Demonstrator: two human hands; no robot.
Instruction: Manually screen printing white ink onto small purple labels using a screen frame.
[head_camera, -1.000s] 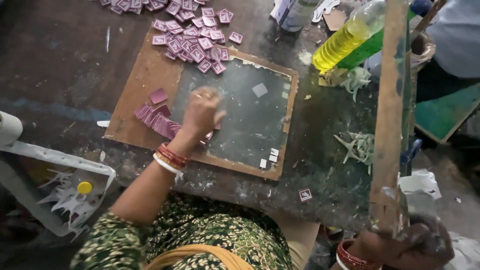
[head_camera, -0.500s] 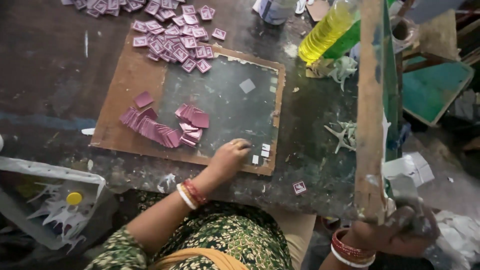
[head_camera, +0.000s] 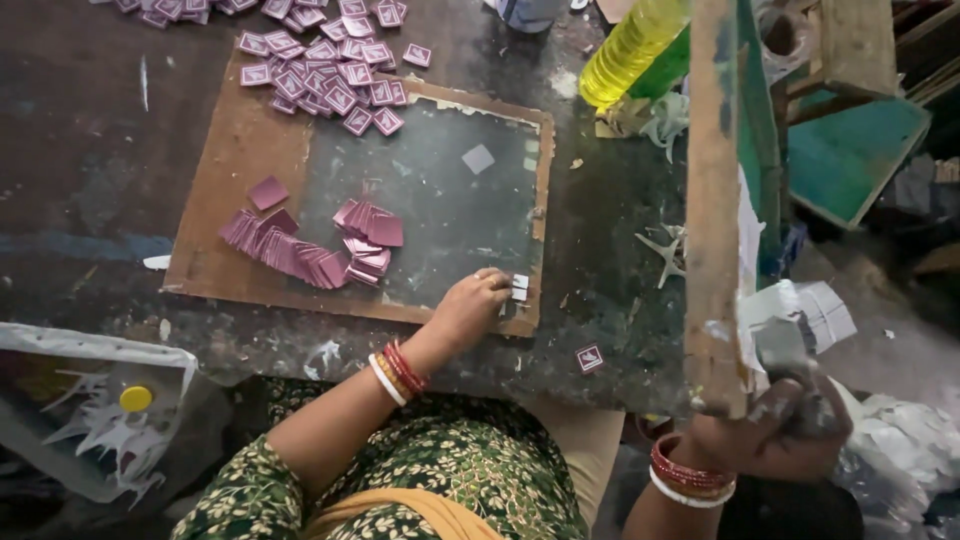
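The left hand rests at the lower edge of the brown board, at about five o'clock of its dark glass plate. Its fingers are curled narrow, and the fingertips touch two small white squares; I cannot tell if they pinch them. At nine o'clock from this hand, a fanned row of maroon cards lies on the board, and at twelve o'clock more pink patterned tiles are scattered. One single tile lies on the table at four o'clock from the hand. The right hand, low at the right, closes around a grey handle beside an upright wooden post. A yellow bottle lies at the top.
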